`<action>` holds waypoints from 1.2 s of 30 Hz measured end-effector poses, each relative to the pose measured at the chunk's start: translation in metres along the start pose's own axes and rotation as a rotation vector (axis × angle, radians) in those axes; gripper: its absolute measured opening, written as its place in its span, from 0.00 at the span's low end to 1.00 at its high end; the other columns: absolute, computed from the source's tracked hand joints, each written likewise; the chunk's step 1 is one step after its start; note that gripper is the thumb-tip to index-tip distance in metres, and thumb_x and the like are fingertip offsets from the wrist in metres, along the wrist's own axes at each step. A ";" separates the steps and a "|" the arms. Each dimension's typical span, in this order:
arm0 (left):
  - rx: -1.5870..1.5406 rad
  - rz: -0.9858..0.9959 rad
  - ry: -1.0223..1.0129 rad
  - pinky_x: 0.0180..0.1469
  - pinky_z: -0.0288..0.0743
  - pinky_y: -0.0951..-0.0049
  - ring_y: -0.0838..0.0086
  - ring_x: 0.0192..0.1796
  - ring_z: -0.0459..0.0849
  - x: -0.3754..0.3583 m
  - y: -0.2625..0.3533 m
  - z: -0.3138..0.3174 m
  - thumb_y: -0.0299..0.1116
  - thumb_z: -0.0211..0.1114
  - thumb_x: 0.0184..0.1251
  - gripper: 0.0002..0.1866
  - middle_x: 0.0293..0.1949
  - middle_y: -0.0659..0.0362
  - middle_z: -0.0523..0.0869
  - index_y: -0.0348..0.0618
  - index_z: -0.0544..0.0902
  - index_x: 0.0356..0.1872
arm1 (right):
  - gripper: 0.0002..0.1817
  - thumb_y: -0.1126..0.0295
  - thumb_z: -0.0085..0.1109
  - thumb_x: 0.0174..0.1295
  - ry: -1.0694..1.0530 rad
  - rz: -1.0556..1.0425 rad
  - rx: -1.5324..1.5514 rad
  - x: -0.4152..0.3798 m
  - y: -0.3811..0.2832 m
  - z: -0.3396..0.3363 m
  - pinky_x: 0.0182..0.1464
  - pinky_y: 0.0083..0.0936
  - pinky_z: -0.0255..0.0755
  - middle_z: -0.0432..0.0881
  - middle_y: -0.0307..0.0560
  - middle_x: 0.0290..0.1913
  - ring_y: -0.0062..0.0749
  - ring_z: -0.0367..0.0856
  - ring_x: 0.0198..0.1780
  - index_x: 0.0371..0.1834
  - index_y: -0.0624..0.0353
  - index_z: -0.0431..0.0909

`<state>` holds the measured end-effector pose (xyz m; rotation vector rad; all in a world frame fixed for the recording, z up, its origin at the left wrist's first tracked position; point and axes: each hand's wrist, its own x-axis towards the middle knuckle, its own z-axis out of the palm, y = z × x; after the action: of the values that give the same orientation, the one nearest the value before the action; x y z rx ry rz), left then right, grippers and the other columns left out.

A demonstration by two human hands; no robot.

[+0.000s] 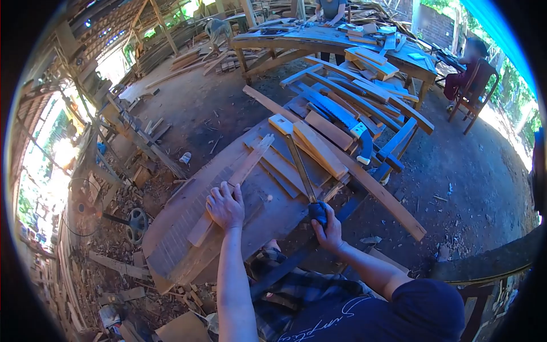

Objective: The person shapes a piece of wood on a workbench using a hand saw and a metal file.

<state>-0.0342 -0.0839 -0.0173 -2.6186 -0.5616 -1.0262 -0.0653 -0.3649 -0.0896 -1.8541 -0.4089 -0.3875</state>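
My left hand (226, 206) is curled over a narrow wooden board (249, 164) and presses it on the workbench top (176, 228). In my right hand (327, 231) is the black handle of a long narrow-bladed tool (299, 162); the fingers are wrapped round it. Its blade points away from me, its far end beside a pale wood block (280, 124). I cannot make out the kind of tool or its cutting edge. Between the hands, thin wood strips (282, 171) lie on the bench. A thick wood piece (319, 149) rests just right of the blade.
A blue-bladed handsaw (336, 111) lies among wood pieces on a frame (399, 139) to the right. A long plank (393, 205) sticks out past the bench. Farther back, a person (331, 11) stands behind a large table (273, 39); another sits on a chair (477, 88). Scraps litter the floor.
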 end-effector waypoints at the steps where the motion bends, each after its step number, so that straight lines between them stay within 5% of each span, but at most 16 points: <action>1: 0.004 -0.004 0.001 0.42 0.72 0.61 0.61 0.40 0.78 -0.001 0.000 0.000 0.57 0.48 0.72 0.23 0.41 0.55 0.78 0.50 0.78 0.49 | 0.29 0.62 0.60 0.63 0.008 -0.010 0.003 0.000 -0.002 0.000 0.47 0.38 0.76 0.79 0.62 0.48 0.58 0.82 0.46 0.64 0.61 0.63; 22: -0.044 -0.013 -0.011 0.47 0.71 0.60 0.60 0.46 0.78 -0.002 0.001 -0.001 0.56 0.51 0.70 0.22 0.44 0.57 0.82 0.50 0.80 0.49 | 0.29 0.64 0.61 0.62 -0.009 0.040 -0.004 -0.002 -0.001 -0.001 0.48 0.38 0.76 0.79 0.60 0.48 0.56 0.82 0.46 0.64 0.60 0.63; 28: -0.076 0.053 0.045 0.40 0.74 0.58 0.57 0.39 0.81 0.002 -0.001 0.003 0.52 0.55 0.69 0.19 0.41 0.55 0.83 0.48 0.80 0.46 | 0.30 0.64 0.61 0.61 -0.016 0.088 0.039 -0.007 0.004 0.002 0.48 0.37 0.76 0.79 0.59 0.48 0.52 0.83 0.48 0.66 0.57 0.63; 36: -0.011 0.050 0.028 0.41 0.74 0.60 0.60 0.40 0.79 0.001 0.002 -0.005 0.52 0.52 0.72 0.20 0.43 0.57 0.83 0.49 0.81 0.49 | 0.31 0.62 0.61 0.62 -0.067 0.069 0.101 0.000 -0.001 -0.006 0.49 0.37 0.75 0.78 0.61 0.51 0.58 0.80 0.50 0.67 0.58 0.61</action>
<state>-0.0356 -0.0874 -0.0137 -2.6091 -0.4837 -1.0522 -0.0657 -0.3700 -0.0873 -1.7810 -0.4017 -0.2538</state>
